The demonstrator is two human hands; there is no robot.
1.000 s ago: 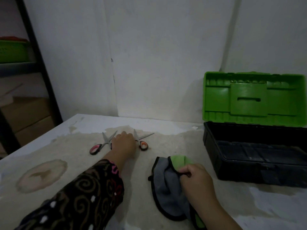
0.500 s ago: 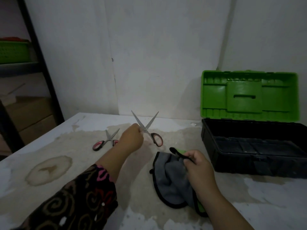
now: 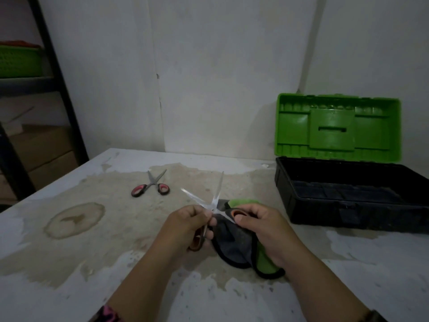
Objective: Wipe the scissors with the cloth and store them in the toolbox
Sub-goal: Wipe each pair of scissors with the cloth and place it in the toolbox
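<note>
A pair of scissors [image 3: 214, 201] with orange-and-black handles is held between both hands above the table, blades spread apart and pointing away from me. My left hand [image 3: 188, 225] grips one handle near the pivot. My right hand [image 3: 262, 225] holds the other handle together with a grey-and-green cloth [image 3: 236, 246], which hangs down onto the table. A second pair of scissors [image 3: 152, 187] with pink-and-black handles lies open on the table farther back to the left. The toolbox [image 3: 348, 205] stands open at the right, its black base dark inside and its green lid upright.
The table top [image 3: 92, 263] is stained and has a round ring mark at the left. A white wall rises close behind it. At the far left stands a black shelf frame [image 3: 58, 89] with a green basket [image 3: 19, 61] and cardboard boxes.
My left hand lifted the orange-handled scissors off the table and brought them toward me. My right hand raised the cloth and took hold of the other handle.
</note>
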